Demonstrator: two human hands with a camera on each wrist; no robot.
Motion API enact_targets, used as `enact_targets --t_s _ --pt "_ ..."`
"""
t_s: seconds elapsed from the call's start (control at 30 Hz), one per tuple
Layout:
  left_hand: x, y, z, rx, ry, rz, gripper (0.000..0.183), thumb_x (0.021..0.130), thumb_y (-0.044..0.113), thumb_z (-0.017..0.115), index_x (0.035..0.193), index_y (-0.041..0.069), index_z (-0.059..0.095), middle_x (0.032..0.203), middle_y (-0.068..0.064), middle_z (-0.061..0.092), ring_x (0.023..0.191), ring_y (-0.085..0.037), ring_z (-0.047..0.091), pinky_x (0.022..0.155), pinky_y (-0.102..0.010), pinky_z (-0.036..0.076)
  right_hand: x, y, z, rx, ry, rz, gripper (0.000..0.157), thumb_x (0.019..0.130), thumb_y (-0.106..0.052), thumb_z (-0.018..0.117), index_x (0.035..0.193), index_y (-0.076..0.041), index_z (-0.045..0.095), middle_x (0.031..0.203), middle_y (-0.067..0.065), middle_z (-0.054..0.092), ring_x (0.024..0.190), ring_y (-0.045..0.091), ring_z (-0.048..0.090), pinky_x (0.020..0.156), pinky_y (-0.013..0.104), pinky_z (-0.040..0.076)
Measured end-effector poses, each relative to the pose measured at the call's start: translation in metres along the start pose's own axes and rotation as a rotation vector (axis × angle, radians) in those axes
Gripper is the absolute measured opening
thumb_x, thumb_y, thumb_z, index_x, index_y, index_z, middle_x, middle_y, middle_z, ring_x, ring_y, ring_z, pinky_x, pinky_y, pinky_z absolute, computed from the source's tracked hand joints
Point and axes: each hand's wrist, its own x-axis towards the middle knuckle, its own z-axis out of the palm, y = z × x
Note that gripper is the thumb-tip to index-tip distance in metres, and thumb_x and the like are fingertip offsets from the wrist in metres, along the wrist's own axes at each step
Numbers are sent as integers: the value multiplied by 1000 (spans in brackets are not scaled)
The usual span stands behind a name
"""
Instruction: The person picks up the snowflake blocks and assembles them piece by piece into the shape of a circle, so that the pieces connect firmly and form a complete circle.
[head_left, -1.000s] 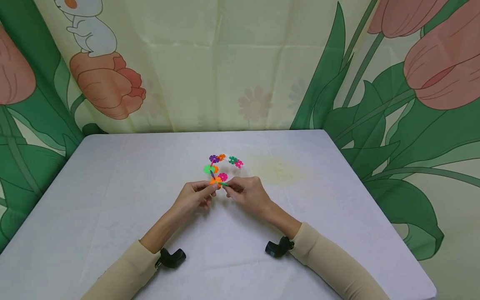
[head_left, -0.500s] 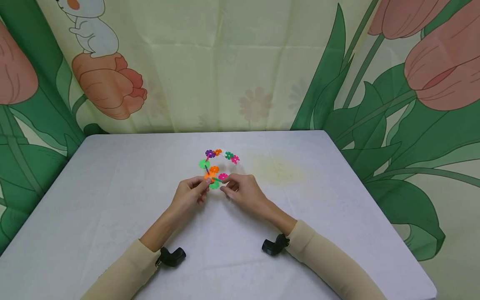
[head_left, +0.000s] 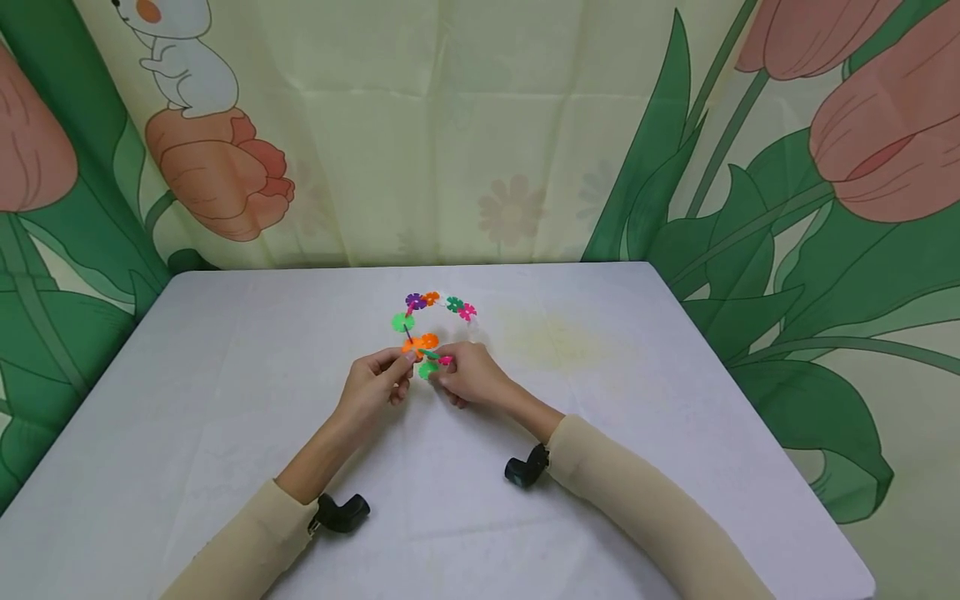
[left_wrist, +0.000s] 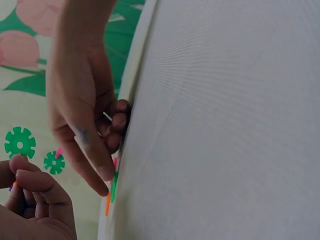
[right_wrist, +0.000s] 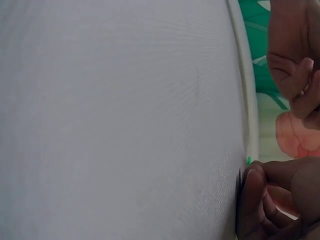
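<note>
A curved chain of notched plastic snowflake discs, in purple, orange, green and pink, lies between and beyond my hands in the head view. My left hand (head_left: pixel 369 385) pinches an orange disc (head_left: pixel 413 344) at the chain's near end between thumb and fingertips. My right hand (head_left: pixel 474 373) has its fingers curled at a pink disc (head_left: pixel 446 360), which shows nearly edge-on. Between the hands are a dark green disc (head_left: pixel 429 354), also edge-on, and a light green disc (head_left: pixel 427 370). In the left wrist view a green disc (left_wrist: pixel 20 142) stands above the left fingertips.
The chain's far part curves away to a purple disc (head_left: pixel 416 302) and ends at a pink disc (head_left: pixel 467 312) on the right. Everything is over a table with a white cloth (head_left: pixel 247 375). A printed curtain (head_left: pixel 390 150) hangs behind the table's far edge.
The chain has shifted left and away, the left hand slightly left. My right hand has moved left and turned inward at the pink disc, which has tilted from face-on to edge-on.
</note>
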Motion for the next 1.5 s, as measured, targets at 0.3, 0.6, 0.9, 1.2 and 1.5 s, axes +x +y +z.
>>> enact_targets --t_s 0.3,0.6,0.9,1.2,1.5 --pt "1 0 0 -35 -2 -2 30 107 27 64 105 -3 63 75 4 56 61 -11 48 58 -22 42 6 -3 -1 -52 -27 7 22 97 -17 78 116 -7 71 52 1 58 40 14 58 46 25 51" --pt "1 0 -2 -2 -6 -4 31 108 28 64 104 -3 63 76 3 57 62 -11 49 59 -22 44 0 -3 -2 -5 5 45 18 96 -17 79 102 -3 70 59 2 62 45 13 59 49 23 52" --pt "0 0 -2 1 -17 9 36 107 29 64 111 -7 63 77 3 57 62 -10 49 59 -22 43 -19 -1 -20 211 12 74 18 101 -16 72 96 0 75 76 11 75 60 19 74 62 34 64" --pt "1 -1 -1 11 -14 3 36 107 30 64 110 -6 64 76 3 57 63 -10 50 58 -22 44 -36 -7 -42 509 -19 89 20 103 -15 69 104 5 69 87 23 75 67 20 76 69 37 66" --pt "1 -1 -1 16 -7 -12 38 107 29 64 117 -7 64 78 3 57 64 -10 50 59 -21 45 -43 -9 -48 621 -59 108 19 103 -15 69 106 4 66 91 24 76 69 17 76 68 30 64"
